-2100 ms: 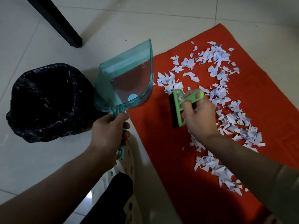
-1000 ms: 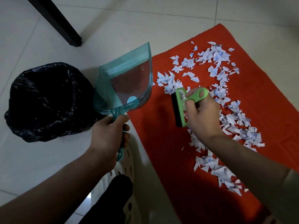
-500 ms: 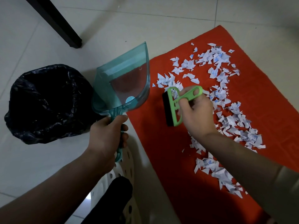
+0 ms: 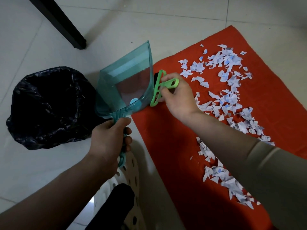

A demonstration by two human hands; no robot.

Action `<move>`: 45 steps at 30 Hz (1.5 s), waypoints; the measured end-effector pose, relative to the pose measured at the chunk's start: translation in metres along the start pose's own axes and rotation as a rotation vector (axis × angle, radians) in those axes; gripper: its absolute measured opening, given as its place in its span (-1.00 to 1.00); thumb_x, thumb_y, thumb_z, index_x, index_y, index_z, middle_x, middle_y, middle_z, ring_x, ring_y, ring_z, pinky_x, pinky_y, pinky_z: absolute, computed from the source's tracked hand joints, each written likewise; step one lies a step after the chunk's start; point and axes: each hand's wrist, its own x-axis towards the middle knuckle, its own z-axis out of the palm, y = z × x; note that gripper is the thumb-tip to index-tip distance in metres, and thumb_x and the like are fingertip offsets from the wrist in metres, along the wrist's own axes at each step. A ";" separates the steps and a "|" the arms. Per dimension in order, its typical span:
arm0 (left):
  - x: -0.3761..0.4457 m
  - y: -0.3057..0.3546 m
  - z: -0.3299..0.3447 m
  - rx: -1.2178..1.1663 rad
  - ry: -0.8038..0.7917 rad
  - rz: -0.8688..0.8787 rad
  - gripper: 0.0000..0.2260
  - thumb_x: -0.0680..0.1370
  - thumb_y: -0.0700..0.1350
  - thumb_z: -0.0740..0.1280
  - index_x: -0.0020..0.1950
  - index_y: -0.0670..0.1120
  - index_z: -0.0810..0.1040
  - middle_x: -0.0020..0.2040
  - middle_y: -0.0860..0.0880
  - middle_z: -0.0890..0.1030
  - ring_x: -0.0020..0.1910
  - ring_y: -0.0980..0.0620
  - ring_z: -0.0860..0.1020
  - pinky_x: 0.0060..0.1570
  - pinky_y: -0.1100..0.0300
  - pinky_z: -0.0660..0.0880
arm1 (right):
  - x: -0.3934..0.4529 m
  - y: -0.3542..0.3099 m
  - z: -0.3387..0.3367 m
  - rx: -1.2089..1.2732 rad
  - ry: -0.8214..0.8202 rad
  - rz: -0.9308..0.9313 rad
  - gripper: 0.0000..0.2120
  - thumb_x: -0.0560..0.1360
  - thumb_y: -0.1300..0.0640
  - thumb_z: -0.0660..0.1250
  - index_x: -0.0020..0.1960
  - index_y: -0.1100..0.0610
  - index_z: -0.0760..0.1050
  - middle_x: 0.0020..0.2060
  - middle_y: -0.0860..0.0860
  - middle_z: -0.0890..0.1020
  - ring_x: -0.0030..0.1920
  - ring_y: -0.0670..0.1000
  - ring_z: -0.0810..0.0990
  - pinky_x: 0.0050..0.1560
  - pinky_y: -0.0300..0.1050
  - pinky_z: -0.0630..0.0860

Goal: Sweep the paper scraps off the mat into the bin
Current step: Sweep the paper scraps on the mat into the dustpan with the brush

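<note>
**Brush now at dustpan lip**

Bin (image 4: 49,105) sits left, off the mat; your left hand (image 4: 108,138) grip wraps the dustpan (image 4: 126,85) handle; your right hand (image 4: 177,95) grip pinches the brush (image 4: 159,88), swept leftward against the pan's edge; most paper scraps (image 4: 229,100) remain on the mat (image 4: 166,138), so expect more passes.

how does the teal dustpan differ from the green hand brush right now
The see-through teal plastic dustpan is much the larger; the solid green plastic hand brush is small. The dustpan is in the left hand, gripped by its handle and tilted up on edge; the brush is in the right hand, its black bristles against the dustpan's mouth at the edge of the red mat. Both are held, and both handles end in a hanging loop.
</note>
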 end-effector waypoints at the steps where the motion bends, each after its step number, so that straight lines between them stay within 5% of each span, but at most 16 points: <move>1: 0.000 0.001 0.000 -0.005 0.001 0.000 -0.89 0.55 -0.13 0.37 -0.05 -0.17 0.54 -0.40 0.00 0.47 -0.52 0.10 0.38 -0.54 0.21 0.34 | 0.002 0.000 0.000 -0.005 0.001 0.007 -0.83 0.52 0.26 0.30 0.00 0.00 0.46 -0.06 0.11 0.61 -0.14 0.15 0.67 -0.15 0.19 0.63; 11: 0.004 0.005 0.003 -0.002 0.008 0.004 -0.90 0.55 -0.14 0.36 -0.06 -0.18 0.54 -0.40 0.00 0.48 -0.51 0.10 0.38 -0.54 0.21 0.33 | -0.020 -0.005 -0.039 -0.127 0.212 -0.048 -0.92 0.51 0.24 0.31 0.00 0.16 0.48 -0.23 0.12 0.64 -0.39 0.01 0.67 -0.44 0.00 0.62; 19: 0.003 0.003 0.014 0.025 -0.028 0.005 -0.89 0.56 -0.13 0.36 -0.04 -0.18 0.54 -0.38 0.00 0.49 -0.50 0.11 0.39 -0.52 0.20 0.34 | 0.011 -0.007 -0.022 -0.037 0.098 -0.003 -0.86 0.50 0.23 0.33 -0.02 0.00 0.46 -0.10 0.09 0.63 -0.15 0.10 0.69 -0.18 0.12 0.66; 25: 0.002 0.003 0.018 0.033 -0.030 0.004 -0.90 0.56 -0.14 0.36 -0.06 -0.17 0.53 -0.37 -0.02 0.48 -0.49 0.10 0.39 -0.51 0.20 0.33 | -0.007 -0.004 -0.053 -0.202 0.177 -0.013 -0.89 0.49 0.24 0.32 0.01 0.15 0.49 -0.32 0.13 0.64 -0.40 0.05 0.67 -0.32 0.08 0.64; 35: 0.003 0.001 0.024 0.064 -0.027 -0.003 -0.85 0.56 -0.13 0.36 -0.02 -0.22 0.56 -0.35 -0.04 0.50 -0.47 0.08 0.40 -0.49 0.18 0.35 | 0.007 0.001 -0.045 -0.171 0.167 -0.048 -0.89 0.51 0.19 0.34 0.03 0.11 0.53 -0.27 0.11 0.66 -0.33 0.10 0.68 -0.26 0.10 0.64; 45: 0.005 0.001 0.025 0.070 -0.017 0.001 -0.82 0.56 -0.14 0.35 0.03 -0.25 0.55 -0.33 -0.06 0.49 -0.47 0.09 0.40 -0.48 0.17 0.35 | -0.010 -0.002 -0.072 -0.204 0.289 -0.104 -0.97 0.46 0.20 0.33 -0.14 0.12 0.50 -0.41 0.00 0.59 -0.48 -0.11 0.57 -0.45 -0.29 0.46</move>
